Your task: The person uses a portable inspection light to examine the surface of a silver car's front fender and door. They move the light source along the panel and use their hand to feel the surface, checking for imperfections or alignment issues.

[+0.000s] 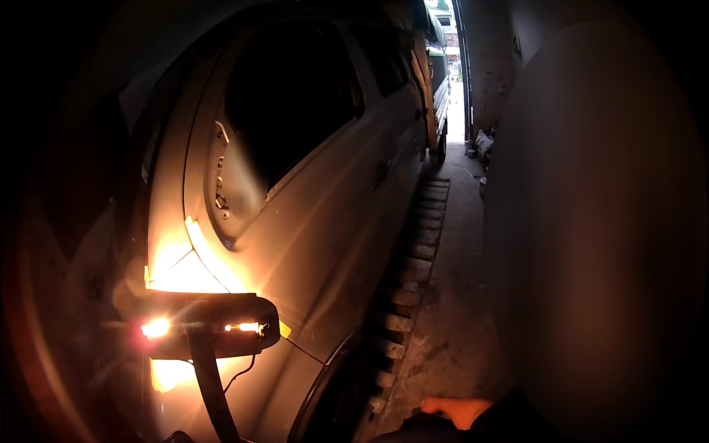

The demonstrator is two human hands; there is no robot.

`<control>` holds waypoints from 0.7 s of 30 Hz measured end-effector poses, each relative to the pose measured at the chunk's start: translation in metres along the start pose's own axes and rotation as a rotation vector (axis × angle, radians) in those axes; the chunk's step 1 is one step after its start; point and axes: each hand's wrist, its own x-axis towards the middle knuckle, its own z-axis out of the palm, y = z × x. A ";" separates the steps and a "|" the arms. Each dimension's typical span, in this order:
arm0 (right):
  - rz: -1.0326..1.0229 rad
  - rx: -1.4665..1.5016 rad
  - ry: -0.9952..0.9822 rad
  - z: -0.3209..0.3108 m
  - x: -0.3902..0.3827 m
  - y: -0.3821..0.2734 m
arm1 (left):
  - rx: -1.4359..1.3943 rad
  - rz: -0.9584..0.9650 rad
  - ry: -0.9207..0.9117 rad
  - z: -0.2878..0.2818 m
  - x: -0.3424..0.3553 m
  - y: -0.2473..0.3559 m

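At the lower edge, right of the middle, a hand (458,410) lit orange comes from a dark sleeve and appears to be my right hand. Its fingers are too unclear to make out, and I see nothing in it. My left hand is out of the picture. To the left, a heat lamp (214,301) with a dark housing glows on an upright stand (210,391), close to a light-coloured car (325,229). Its strong light falls on the front body panel, and a thin cable hangs from it. A small yellow piece (285,330) shows beside the lamp's right end.
A dark wheel arch (325,399) lies at the car's near end. A slatted strip (413,273) runs along the floor (458,310) beside the car. A large blurred shape (591,244) fills the right side. Another vehicle (437,88) stands farther back by a bright doorway (456,88).
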 end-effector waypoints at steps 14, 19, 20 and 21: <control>0.160 0.022 0.064 0.012 -0.043 0.037 | 0.145 0.043 0.000 -0.005 0.010 -0.022; -0.004 -0.176 0.072 0.017 0.004 0.041 | 0.112 0.101 0.005 -0.004 0.011 -0.025; -0.039 -0.210 0.093 0.020 0.021 0.047 | 0.114 0.089 0.000 -0.003 0.014 -0.025; -0.059 -0.232 0.112 0.018 0.037 0.052 | 0.110 0.080 -0.008 0.000 0.018 -0.027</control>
